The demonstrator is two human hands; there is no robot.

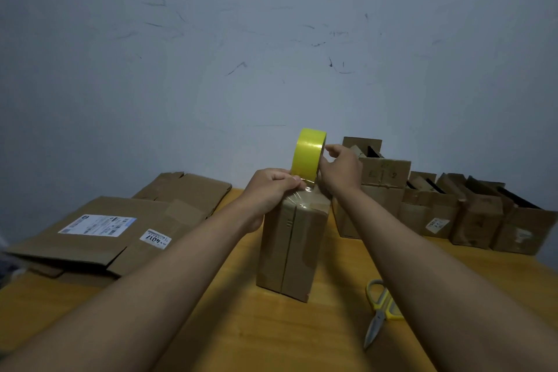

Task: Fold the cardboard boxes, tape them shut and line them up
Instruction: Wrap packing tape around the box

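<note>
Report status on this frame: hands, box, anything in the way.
Left hand pinches the tape end onto the box top. Right hand holds the tape roll above it. Front seam untaped. Scissors lie clear, right.

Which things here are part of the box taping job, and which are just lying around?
In use: tape roll, right hand, left hand, upright box, scissors.
Part of the job, waiting: flat boxes, row of folded boxes.
Lying about: nothing visible.

The scissors' (381, 309) right handle loop is hidden under the right forearm. The shipping label (97, 224) print is too small to read. The tape roll's (308, 153) core faces away.
</note>
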